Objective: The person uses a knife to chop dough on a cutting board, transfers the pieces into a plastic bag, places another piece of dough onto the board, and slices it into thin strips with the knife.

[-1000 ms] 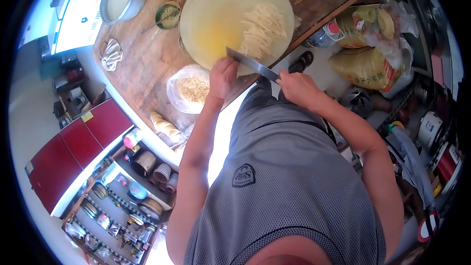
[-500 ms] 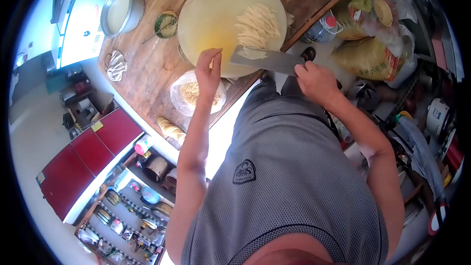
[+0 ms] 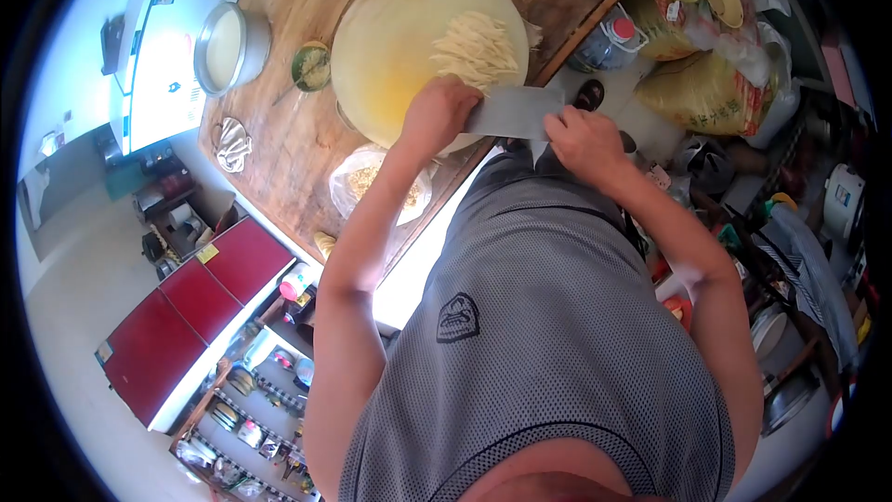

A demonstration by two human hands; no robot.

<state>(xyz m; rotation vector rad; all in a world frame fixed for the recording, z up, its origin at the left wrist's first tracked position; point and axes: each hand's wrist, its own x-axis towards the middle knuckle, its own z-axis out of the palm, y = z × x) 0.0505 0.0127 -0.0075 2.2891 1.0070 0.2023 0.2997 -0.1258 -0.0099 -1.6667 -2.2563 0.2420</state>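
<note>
My right hand [image 3: 587, 144] is closed round the handle end of a broad cleaver [image 3: 517, 112], whose blade lies level over the near edge of a large round board [image 3: 372, 46]. My left hand [image 3: 440, 116] is at the blade's other end, fingers curled together. What those fingers hold, if anything, is hidden. Just beyond the blade, a pile of pale cut strips [image 3: 476, 45] lies on the board. A yellowish patch stains the board left of the pile.
On the wooden table [image 3: 288, 130] are a metal pot [image 3: 251, 46] of white content, a small green bowl [image 3: 311, 65], a crumpled cloth [image 3: 232, 144] and a bag of crumbly food [image 3: 358, 181]. Sacks [image 3: 701, 93] and a large bottle [image 3: 609, 42] stand on the right.
My left hand has moved right and reached the end of the cleaver, its fingers now curled there. The cleaver has shifted slightly and its blade faces more toward me.
</note>
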